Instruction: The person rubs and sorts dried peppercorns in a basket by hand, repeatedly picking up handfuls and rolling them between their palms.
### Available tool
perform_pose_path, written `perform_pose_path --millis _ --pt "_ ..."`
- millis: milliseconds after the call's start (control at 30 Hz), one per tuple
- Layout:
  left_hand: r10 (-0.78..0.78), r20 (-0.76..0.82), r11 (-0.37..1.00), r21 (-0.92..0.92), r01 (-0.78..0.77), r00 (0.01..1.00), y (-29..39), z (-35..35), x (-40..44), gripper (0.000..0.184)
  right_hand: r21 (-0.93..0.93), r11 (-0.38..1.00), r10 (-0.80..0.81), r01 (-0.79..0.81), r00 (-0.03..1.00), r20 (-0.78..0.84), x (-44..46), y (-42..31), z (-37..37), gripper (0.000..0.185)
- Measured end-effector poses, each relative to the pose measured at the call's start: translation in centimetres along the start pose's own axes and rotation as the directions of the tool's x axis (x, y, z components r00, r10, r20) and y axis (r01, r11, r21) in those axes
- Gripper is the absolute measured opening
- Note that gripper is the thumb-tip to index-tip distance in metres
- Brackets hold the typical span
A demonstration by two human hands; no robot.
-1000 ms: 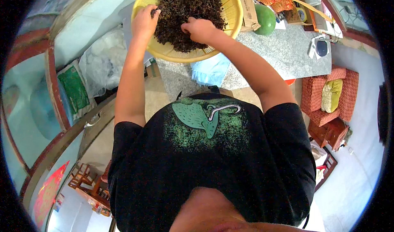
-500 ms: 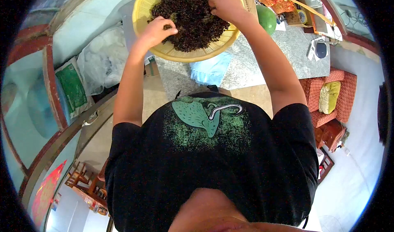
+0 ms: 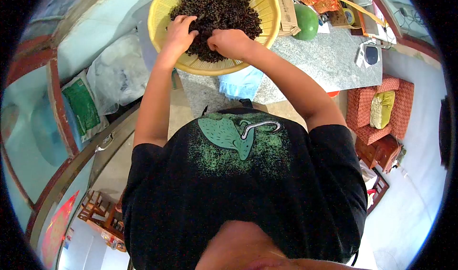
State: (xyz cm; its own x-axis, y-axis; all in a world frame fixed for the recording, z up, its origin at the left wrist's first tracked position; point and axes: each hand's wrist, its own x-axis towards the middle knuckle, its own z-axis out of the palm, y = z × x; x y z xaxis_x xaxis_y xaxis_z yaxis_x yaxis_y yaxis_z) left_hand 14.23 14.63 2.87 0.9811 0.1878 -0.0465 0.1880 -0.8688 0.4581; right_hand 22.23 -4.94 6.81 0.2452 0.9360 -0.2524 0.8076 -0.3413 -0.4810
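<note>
A yellow plastic basket (image 3: 273, 26) holds a heap of dark, small-grained plant clusters (image 3: 217, 10), perhaps dried berries or peppercorns. At the heap's left side is my left hand (image 3: 179, 37), its thumb and fingers apart with a gap between them. My right hand (image 3: 230, 44) reaches across to the lower middle of the heap. Its fingers are curled together at the clusters, and the fingertips are partly hidden; whatever they pinch looks like a bit of the same dark clusters.
The basket rests on a grey stone-patterned table (image 3: 310, 64), over a light-blue cloth (image 3: 241, 83). To its right are a cardboard box (image 3: 285, 10), a green melon (image 3: 306, 22) and a red net bag (image 3: 317, 0). Clear plastic bags (image 3: 119, 74) lie left. A red armchair (image 3: 405, 98) stands right.
My right hand has moved left and down from the heap's upper right to its lower middle, close to my left hand. My left hand has shifted slightly up-left, its fingers more spread.
</note>
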Motion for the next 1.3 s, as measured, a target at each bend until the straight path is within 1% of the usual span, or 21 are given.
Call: perform_pose_path --millis 33,100,200,233,300,367,433,533,567,600,700,733,767,800,833,867,900,933,1000,1133,1300 --pt "0.003 -0.012 1.000 0.000 -0.003 1.000 0.1 -0.2 0.0 0.049 0.000 1.000 0.000 0.000 1.000 0.000 -0.2 0.3 -0.6 0.017" --pt "-0.015 -0.020 0.999 0.039 0.016 1.000 0.5 -0.7 0.3 0.049 -0.219 0.967 0.181 -0.131 0.958 0.224 -0.5 1.3 -1.9 0.018" --pt "-0.024 -0.084 0.990 0.140 0.036 0.996 0.7 -0.8 0.7 0.053 -0.328 0.906 0.259 -0.267 0.963 -0.070 -0.6 4.6 -3.1 0.027" --pt "-0.012 -0.138 0.978 0.203 0.040 0.990 0.7 -0.8 0.9 0.056 -0.329 0.906 0.258 -0.267 0.964 -0.071 -0.7 5.1 -3.2 0.027" --pt "-0.013 -0.184 0.975 0.216 0.053 0.983 1.0 -0.4 1.6 0.060 -0.279 0.900 0.201 -0.335 0.887 -0.416 -1.0 5.6 -3.3 0.048" --pt "-0.009 -0.231 0.971 0.230 0.063 0.973 1.5 0.2 2.4 0.063 -0.207 0.923 0.236 -0.325 0.901 -0.365 -0.5 4.5 -2.4 0.058" --pt "-0.145 -0.020 0.981 0.126 0.147 0.989 1.7 1.4 3.2 0.058 -0.130 0.947 0.256 -0.294 0.934 -0.251 0.9 3.2 -0.7 0.080" --pt "-0.141 0.124 0.989 0.070 0.133 0.982 1.4 1.3 4.0 0.048 -0.034 0.972 0.219 -0.233 0.948 -0.231 2.8 2.8 1.6 0.040" --pt "-0.132 0.060 0.991 0.023 0.131 0.989 1.6 1.2 3.9 0.038 -0.016 0.979 0.187 -0.204 0.923 -0.336 3.1 3.1 1.9 0.026" --pt "-0.131 0.065 0.991 0.027 0.129 0.989 1.0 1.5 3.9 0.038 -0.010 0.978 0.191 -0.206 0.922 -0.338 3.2 3.4 1.9 0.026" --pt "-0.028 -0.156 0.969 -0.245 -0.012 0.987 0.2 1.3 3.2 0.024 0.126 0.986 0.150 -0.107 0.904 -0.402 2.8 4.1 1.2 0.024" --pt "-0.024 -0.155 0.970 -0.243 -0.014 0.988 1.6 -0.1 2.6 0.024 0.242 0.969 0.168 -0.047 0.845 -0.508 2.5 4.0 1.1 0.023" --pt "-0.235 -0.067 0.833 -0.527 0.166 0.970 3.3 -1.6 2.0 0.021 0.346 0.938 0.198 0.030 0.773 -0.603 2.1 3.8 1.0 0.022" --pt "-0.403 0.079 0.587 -0.742 0.324 0.912 4.7 -2.9 1.4 0.019 0.347 0.937 0.199 0.030 0.771 -0.605 1.5 3.1 0.6 0.022" --pt "-0.396 0.064 0.495 -0.826 0.272 0.916 5.5 -3.9 0.9 0.019 0.674 0.727 0.350 0.131 0.774 -0.528 1.0 2.3 0.0 0.021" --pt "-0.390 0.046 0.505 -0.824 0.256 0.920 5.9 -4.6 0.7 0.019 0.886 0.405 0.448 0.227 0.795 -0.409 0.9 2.0 -0.9 0.020" --pt "-0.408 0.071 0.320 -0.922 0.216 0.910 6.2 -5.2 0.6 0.022 0.984 0.069 0.466 0.165 0.866 -0.178 0.7 2.6 -0.8 0.028" --pt "-0.419 0.110 0.119 -0.978 0.174 0.901 6.4 -5.7 0.2 0.025 0.982 0.070 0.462 0.178 0.866 -0.190 0.1 1.9 -1.7 0.028" --pt "-0.387 0.105 0.075 -0.987 0.145 0.916 6.9 -6.7 -0.3 0.028 0.883 -0.355 0.478 0.307 0.871 -0.111 -1.1 0.6 -2.9 0.028" --pt "-0.333 0.090 0.012 -0.995 0.100 0.939 7.8 -7.8 -0.6 0.026 0.794 -0.485 0.455 0.367 0.881 -0.129 -1.5 0.1 -3.4 0.026" --pt "-0.302 0.054 -0.036 -0.998 0.045 0.952 8.1 -8.0 -0.8 0.028 0.799 -0.477 0.431 0.367 0.890 -0.151 -2.5 -0.5 -4.7 0.027"
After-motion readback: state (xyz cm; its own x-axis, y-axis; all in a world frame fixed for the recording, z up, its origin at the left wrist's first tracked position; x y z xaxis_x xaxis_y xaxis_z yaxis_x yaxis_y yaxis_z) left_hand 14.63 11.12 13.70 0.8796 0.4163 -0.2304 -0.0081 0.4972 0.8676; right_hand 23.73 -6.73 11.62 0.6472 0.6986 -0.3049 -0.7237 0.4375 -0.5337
